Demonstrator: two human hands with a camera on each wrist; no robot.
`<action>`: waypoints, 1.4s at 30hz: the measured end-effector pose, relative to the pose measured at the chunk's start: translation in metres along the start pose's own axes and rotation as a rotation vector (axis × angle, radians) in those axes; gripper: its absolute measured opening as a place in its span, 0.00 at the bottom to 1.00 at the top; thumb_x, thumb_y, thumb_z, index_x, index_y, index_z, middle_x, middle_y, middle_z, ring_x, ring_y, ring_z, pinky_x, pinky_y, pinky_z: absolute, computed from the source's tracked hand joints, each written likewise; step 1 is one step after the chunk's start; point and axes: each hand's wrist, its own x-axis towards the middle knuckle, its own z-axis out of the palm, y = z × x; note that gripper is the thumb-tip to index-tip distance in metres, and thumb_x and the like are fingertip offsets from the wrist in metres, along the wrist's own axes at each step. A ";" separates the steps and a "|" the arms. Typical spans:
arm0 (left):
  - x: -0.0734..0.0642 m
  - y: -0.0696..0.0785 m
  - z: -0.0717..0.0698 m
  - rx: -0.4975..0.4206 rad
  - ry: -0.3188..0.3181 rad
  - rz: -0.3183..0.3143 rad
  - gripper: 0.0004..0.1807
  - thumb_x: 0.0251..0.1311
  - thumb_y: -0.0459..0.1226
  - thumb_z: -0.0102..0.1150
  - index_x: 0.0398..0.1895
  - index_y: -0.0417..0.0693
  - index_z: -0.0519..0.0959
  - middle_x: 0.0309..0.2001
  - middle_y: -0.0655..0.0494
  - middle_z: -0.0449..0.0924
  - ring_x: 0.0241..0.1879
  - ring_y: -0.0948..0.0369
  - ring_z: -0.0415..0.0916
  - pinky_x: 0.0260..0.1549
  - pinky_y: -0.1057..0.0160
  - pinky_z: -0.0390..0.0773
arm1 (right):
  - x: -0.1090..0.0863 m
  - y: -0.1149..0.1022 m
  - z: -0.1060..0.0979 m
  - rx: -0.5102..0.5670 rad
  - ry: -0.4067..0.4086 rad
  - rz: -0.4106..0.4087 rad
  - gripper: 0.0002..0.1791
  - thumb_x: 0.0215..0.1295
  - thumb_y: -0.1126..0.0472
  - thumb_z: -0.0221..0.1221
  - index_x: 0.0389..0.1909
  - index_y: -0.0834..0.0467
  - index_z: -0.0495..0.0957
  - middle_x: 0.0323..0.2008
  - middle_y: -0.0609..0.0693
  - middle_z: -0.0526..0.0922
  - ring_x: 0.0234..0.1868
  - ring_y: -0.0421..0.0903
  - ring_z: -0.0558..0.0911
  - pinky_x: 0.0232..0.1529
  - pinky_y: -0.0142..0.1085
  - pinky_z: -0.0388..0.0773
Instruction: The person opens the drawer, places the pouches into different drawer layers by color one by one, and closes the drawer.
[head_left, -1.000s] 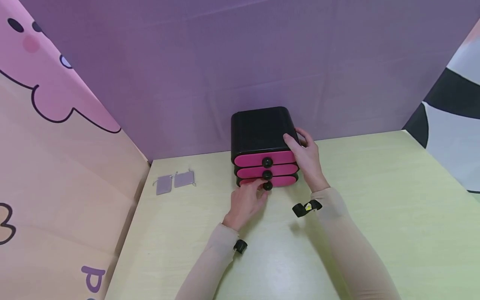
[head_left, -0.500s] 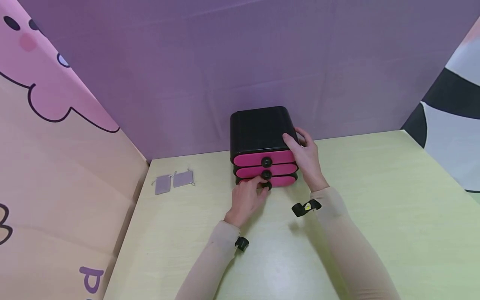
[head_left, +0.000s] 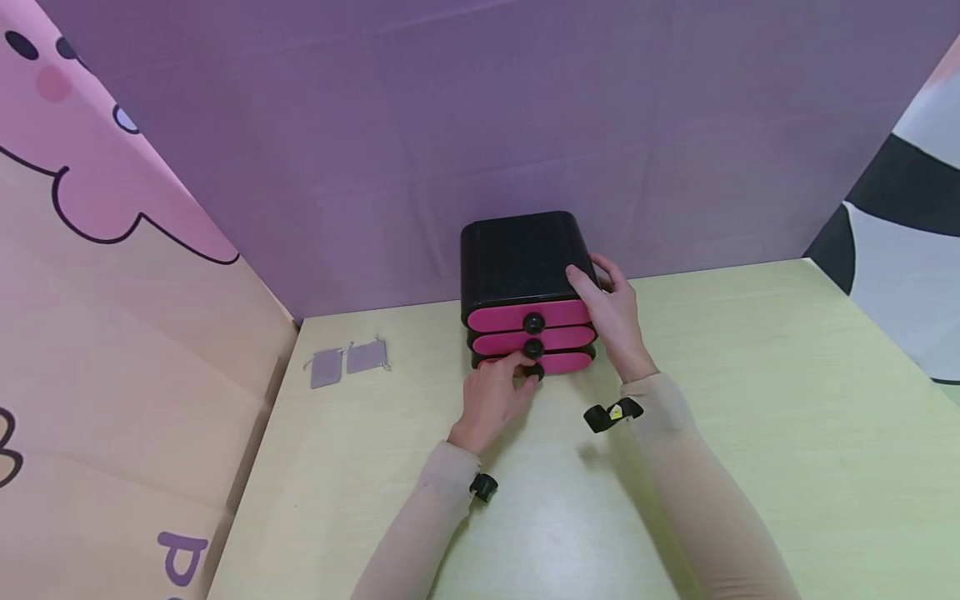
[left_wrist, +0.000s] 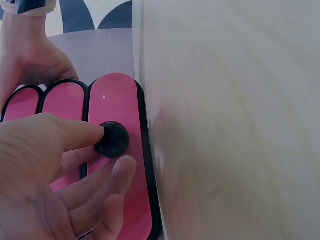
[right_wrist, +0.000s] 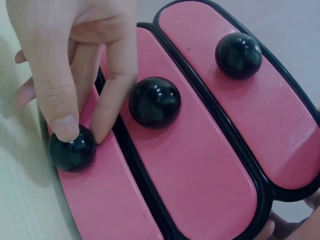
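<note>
A small black drawer box (head_left: 521,254) stands against the purple cloth, with three pink drawer fronts stacked one above another. Each front carries a round black knob. My left hand (head_left: 491,400) pinches the bottom drawer's knob (left_wrist: 114,140) between thumb and forefinger; its other fingers lie against the pink front, as the left wrist view shows. My right hand (head_left: 615,321) grips the box's right side, thumb on the top edge and fingers along the side wall. The middle knob (right_wrist: 155,102) and the top knob (right_wrist: 238,56) are untouched. All three drawers look pushed in.
Two small grey-purple drawstring pouches (head_left: 366,357) lie side by side on the pale wooden table (head_left: 360,500), left of the box. A purple cloth (head_left: 375,150) rises right behind the box. A printed panel (head_left: 135,350) borders the table's left side.
My left thumb has come up onto the bottom knob, so the hand now pinches it. The box and my right hand stay where they were.
</note>
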 end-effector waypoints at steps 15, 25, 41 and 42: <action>-0.005 0.003 -0.004 -0.026 -0.050 -0.022 0.12 0.71 0.46 0.67 0.53 0.59 0.89 0.41 0.61 0.93 0.41 0.60 0.89 0.31 0.65 0.76 | 0.000 0.000 0.000 0.000 -0.003 0.014 0.43 0.72 0.32 0.59 0.82 0.44 0.62 0.73 0.61 0.69 0.69 0.55 0.72 0.75 0.55 0.69; -0.009 0.004 -0.006 -0.032 -0.053 -0.013 0.11 0.70 0.45 0.68 0.53 0.58 0.89 0.39 0.60 0.92 0.38 0.61 0.88 0.30 0.66 0.74 | -0.001 0.000 0.000 0.004 -0.012 0.012 0.43 0.72 0.33 0.59 0.82 0.44 0.62 0.74 0.61 0.69 0.70 0.56 0.72 0.76 0.56 0.68; -0.011 0.004 -0.008 -0.056 -0.073 -0.003 0.12 0.69 0.45 0.70 0.52 0.58 0.90 0.41 0.61 0.94 0.39 0.63 0.89 0.29 0.69 0.72 | 0.001 0.000 0.000 0.009 -0.014 0.021 0.43 0.71 0.33 0.60 0.82 0.44 0.61 0.75 0.61 0.68 0.71 0.56 0.71 0.77 0.56 0.67; -0.012 0.004 -0.008 -0.055 -0.074 -0.003 0.12 0.69 0.45 0.70 0.52 0.58 0.90 0.41 0.61 0.94 0.39 0.63 0.89 0.29 0.69 0.72 | 0.001 0.000 0.000 0.008 -0.015 0.023 0.44 0.71 0.32 0.60 0.82 0.44 0.61 0.75 0.61 0.68 0.71 0.56 0.71 0.77 0.56 0.67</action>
